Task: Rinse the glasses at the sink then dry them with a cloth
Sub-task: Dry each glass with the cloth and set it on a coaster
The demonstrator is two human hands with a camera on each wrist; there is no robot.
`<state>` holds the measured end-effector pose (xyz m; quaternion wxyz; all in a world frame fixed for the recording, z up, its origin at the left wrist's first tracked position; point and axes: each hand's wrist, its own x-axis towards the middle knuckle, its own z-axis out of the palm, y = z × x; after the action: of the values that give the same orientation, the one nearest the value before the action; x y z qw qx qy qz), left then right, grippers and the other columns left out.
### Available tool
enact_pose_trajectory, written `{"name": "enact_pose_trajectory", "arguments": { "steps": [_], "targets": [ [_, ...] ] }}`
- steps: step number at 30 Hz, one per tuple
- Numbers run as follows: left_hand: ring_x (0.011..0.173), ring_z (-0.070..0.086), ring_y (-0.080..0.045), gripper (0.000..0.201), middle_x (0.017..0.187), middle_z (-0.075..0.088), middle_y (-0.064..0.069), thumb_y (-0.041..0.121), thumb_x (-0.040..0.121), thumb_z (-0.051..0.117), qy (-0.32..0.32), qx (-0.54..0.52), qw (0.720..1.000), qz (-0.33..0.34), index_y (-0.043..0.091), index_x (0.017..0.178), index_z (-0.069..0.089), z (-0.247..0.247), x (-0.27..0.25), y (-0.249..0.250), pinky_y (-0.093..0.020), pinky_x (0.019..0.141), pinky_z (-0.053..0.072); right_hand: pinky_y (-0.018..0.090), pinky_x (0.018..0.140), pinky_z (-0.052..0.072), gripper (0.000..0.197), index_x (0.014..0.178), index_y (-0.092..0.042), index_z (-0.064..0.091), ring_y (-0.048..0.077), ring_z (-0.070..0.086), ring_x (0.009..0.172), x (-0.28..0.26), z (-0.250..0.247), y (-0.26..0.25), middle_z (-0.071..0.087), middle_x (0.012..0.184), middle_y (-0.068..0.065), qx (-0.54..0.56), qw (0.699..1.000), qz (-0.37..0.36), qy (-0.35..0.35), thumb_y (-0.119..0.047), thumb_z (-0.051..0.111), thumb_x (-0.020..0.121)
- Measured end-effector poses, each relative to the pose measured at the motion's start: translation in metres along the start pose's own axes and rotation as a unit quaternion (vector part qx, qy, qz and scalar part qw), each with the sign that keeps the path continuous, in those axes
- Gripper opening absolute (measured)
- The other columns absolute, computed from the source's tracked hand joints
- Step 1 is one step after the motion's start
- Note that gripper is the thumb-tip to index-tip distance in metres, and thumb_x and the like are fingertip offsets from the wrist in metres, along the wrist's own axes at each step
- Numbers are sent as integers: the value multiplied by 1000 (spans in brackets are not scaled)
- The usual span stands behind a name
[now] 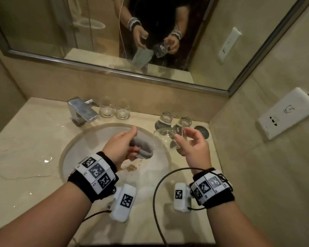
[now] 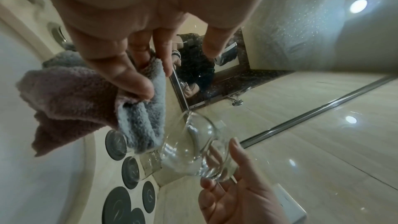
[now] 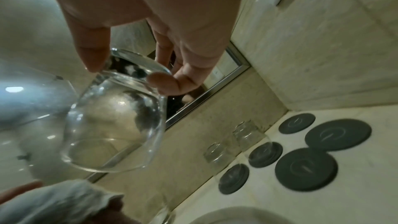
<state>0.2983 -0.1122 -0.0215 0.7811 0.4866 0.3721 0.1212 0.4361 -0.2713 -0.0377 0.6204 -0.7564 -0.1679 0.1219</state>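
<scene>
A clear stemless glass (image 1: 165, 139) lies tilted on its side over the sink's right rim. My right hand (image 1: 187, 141) pinches its thick base (image 3: 133, 72) between thumb and fingertips, with the mouth (image 3: 103, 168) facing left. My left hand (image 1: 130, 141) grips a bunched grey cloth (image 1: 143, 148) over the basin, thumb pressed on the cloth (image 2: 86, 100). The cloth's end (image 3: 53, 202) hangs just short of the glass (image 2: 200, 151) mouth. Two glasses (image 1: 106, 108) stand upright beside the tap. Two more (image 1: 165, 120) stand upside down on dark coasters.
A chrome tap (image 1: 82, 109) stands behind the round basin (image 1: 89, 139), which has brown specks (image 1: 130, 167) near the drain. Several dark round coasters (image 3: 305, 171) lie at the back right of the marble counter. A mirror (image 1: 61, 32) and side wall with a socket (image 1: 289, 113) close in.
</scene>
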Motion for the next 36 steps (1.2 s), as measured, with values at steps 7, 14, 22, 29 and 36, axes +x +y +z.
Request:
{"name": "enact_pose_trajectory", "arguments": {
  "steps": [7,14,22,29,36],
  "targets": [
    [66,48,-22,27,81,54,-15,38,96,53,-24,27,999,-32,11,95,56,29,21,3,-33,61,41,21,75,53,46,107,-29,57,0,62,82,60,-41,32,60,93,-20,-129,988,27,82,-38,83,70],
    [73,50,-25,28,85,52,-12,36,96,54,-9,54,998,-37,9,101,59,37,37,12,-32,62,43,33,79,52,52,104,-22,55,20,61,91,134,-71,73,61,103,-4,-236,956,80,153,-43,84,67],
    [73,53,-24,21,86,53,-11,33,93,58,4,49,998,-45,12,98,61,55,60,7,-31,59,43,28,71,43,47,107,-19,54,21,54,85,204,-80,104,63,113,6,-315,930,113,154,-38,80,73],
    [68,56,-19,22,85,57,-11,35,93,58,-5,52,998,-39,14,99,61,71,77,2,-24,54,47,30,70,43,45,109,-17,55,27,58,90,229,-80,124,63,114,10,-340,917,143,150,-32,80,75],
    [73,56,-20,27,88,57,-9,33,94,56,-11,50,998,-41,10,107,61,74,83,-3,-25,56,47,39,80,53,46,103,-20,55,31,61,96,242,-83,136,64,110,8,-378,906,133,139,-37,80,69]
  ]
}}
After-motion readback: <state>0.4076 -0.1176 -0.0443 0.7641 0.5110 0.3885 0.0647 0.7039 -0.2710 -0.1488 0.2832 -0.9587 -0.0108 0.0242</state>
